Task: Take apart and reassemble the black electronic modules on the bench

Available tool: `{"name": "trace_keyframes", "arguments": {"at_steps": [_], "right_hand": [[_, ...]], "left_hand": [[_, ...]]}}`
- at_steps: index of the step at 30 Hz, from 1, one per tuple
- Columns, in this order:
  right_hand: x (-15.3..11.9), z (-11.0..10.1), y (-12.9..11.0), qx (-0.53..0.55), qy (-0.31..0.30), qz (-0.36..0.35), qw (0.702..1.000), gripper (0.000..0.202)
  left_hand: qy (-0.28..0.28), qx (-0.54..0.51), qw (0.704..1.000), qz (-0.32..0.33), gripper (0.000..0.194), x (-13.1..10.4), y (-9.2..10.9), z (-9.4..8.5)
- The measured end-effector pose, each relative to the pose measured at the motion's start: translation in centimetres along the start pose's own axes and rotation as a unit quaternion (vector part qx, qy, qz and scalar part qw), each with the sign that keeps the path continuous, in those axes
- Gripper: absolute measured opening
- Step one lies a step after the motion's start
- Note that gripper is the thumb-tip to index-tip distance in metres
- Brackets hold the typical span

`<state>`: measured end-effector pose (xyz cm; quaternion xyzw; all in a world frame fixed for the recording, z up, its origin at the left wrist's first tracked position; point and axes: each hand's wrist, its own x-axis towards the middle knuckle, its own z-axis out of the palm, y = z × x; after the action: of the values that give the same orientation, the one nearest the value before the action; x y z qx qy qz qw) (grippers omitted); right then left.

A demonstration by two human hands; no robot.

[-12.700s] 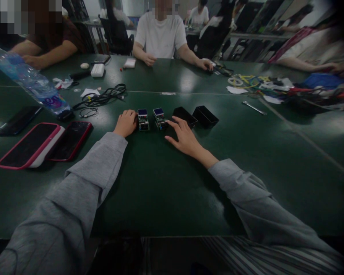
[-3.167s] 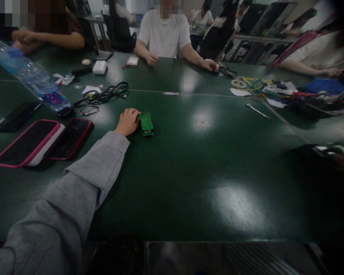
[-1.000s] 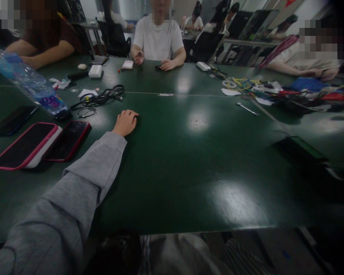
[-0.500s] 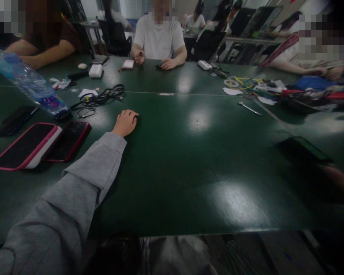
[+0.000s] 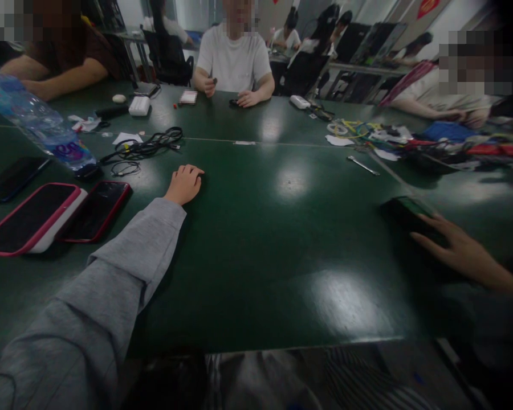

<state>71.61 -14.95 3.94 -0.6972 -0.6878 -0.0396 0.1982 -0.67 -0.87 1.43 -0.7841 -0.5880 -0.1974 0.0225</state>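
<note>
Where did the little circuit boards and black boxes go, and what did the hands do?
The two small boards and two black trays that stood mid-table are gone from there. The right hand left them and swung out to the right, where it now lies on a dark case with a green top. The left hand stays curled on the green table; the phones and water bottle have not moved.
</note>
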Motion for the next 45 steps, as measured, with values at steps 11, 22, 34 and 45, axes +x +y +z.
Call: {"name": "trace_keyframes", "arguments": {"at_steps": [11,22,34,45], "right_hand": [[6.3,9.0,-41.1,0.131,-0.178,-0.329,0.918,0.060],[6.4,9.2,-45.6,0.211,-0.176,-0.334,0.902,0.065],[-1.3,5.4,-36.7,0.227,-0.218,-0.296,0.902,0.058],[8.9,13.0,-33.9,0.110,0.072,-0.010,0.991,0.056]], "left_hand": [[-0.013,0.001,1.000,-0.006,0.039,0.1,-0.3,-0.1],[-0.018,-0.009,1.000,-0.016,0.045,0.2,-0.3,-0.5],[0.152,-0.117,0.980,-0.058,0.026,-1.0,4.0,-2.0],[0.121,-0.284,0.940,-0.149,0.048,-0.8,4.7,0.4]]}}
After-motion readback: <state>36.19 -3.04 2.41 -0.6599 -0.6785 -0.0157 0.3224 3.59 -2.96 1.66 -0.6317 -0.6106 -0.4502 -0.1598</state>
